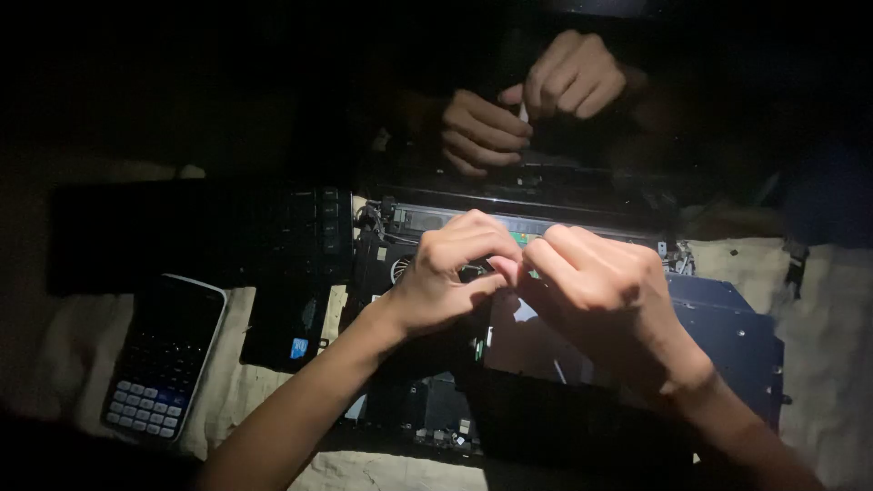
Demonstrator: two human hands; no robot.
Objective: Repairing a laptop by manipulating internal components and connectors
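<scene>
The person's two forearms enter from the bottom edge and meet over an opened laptop chassis (427, 400). The left hand (450, 273) and the right hand (605, 295) are curled with fingertips pressed together at the middle, just above a green circuit board (520, 239). Whatever they pinch is too small and too hidden to make out, so I cannot tell whether either grip closes on a part or only on the other hand's fingers.

Under the right hand lies a dark blue metal panel (737, 332), its right edge running near a pale cloth (818, 300) that covers the desk. Just left of the left hand sits a fan opening in the chassis, with a bundle of wires (371, 218) at the upper left corner. A black rectangular component with a small blue sticker (291, 327) lies beside the chassis's left edge, and a scientific calculator (164, 359) rests farther left, well apart from the hands.

Across the top, another person's two hands (527, 100) hold a small white item over the far edge of the laptop. Open cloth shows at the right and lower left; elsewhere darkness hides the edges.
</scene>
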